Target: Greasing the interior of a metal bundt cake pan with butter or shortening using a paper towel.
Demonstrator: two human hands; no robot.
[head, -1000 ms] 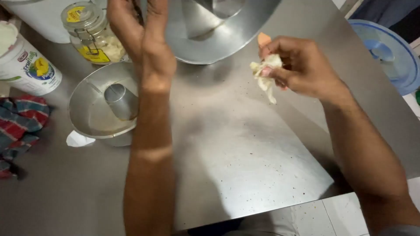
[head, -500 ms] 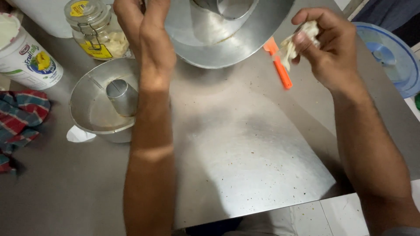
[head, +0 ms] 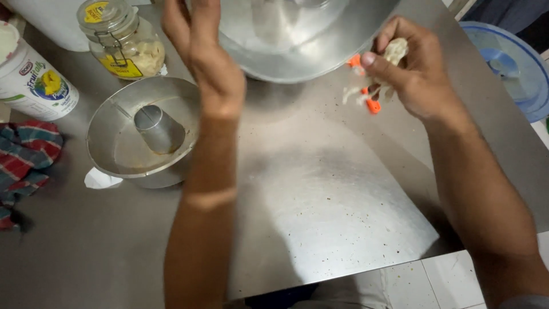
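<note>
My right hand (head: 414, 71) is up near the far edge of the steel tabletop (head: 320, 212), toward its right side, fingers curled tight around a lump of pale dough (head: 396, 50). The dough is cream-coloured and sticky-looking; a knob of it pokes out above my thumb, and ragged strings of it hang down below my fingers. Clamped in the same grip is an orange scraper (head: 372, 103), of which only bits show: one orange piece by my thumb tip and another lower down among the dough strands. I cannot tell its full shape.

My left hand (head: 209, 63) is raised with the fingers straight and together, palm turned toward the large metal bowl (head: 303, 40) that sits at the far edge; it grips nothing, and whether the palm touches the bowl's wall I cannot tell. My right hand is just beside the bowl's right rim.

Left of my left forearm stands a ring-shaped metal cake tin (head: 143, 131) with a centre tube. Beyond it is a glass clip-top jar (head: 121, 39), and toward the left edge a white plastic tub (head: 31, 77) and a checked cloth (head: 23, 157).
</note>
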